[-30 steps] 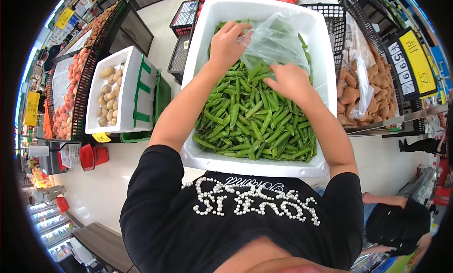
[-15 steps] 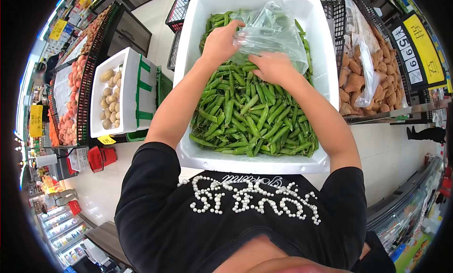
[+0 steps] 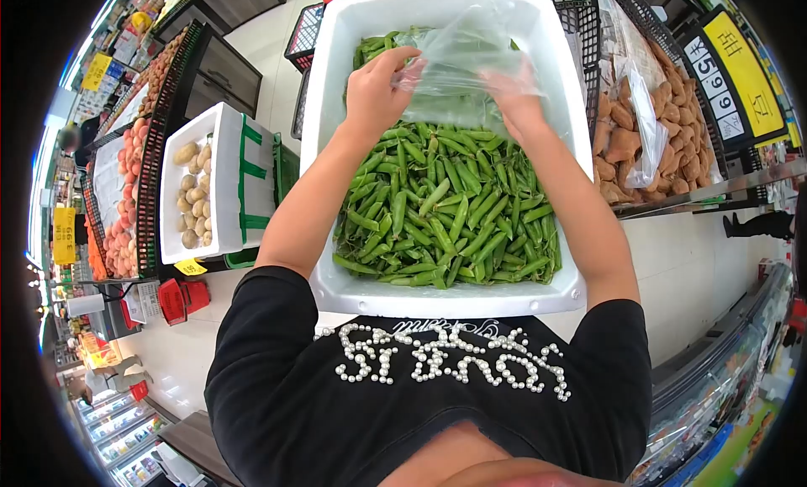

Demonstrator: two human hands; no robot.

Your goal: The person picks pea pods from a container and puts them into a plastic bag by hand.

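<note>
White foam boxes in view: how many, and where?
2. The pea-pod box is at the centre of the picture; the potato box is farther left. More may be hidden in the cluttered background.

Bag (image 3: 458, 76) – v. thin glossy plastic, see-thru; box (image 3: 445, 304) – matt foam; pods (image 3: 445, 209) smooth w/ sheen; shirt (image 3: 336, 428) matt cloth.

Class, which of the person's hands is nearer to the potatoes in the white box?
Left. The left hand, at the bag's left edge, is right of the potatoes; the right hand, partly seen through the bag, is farther right.
</note>
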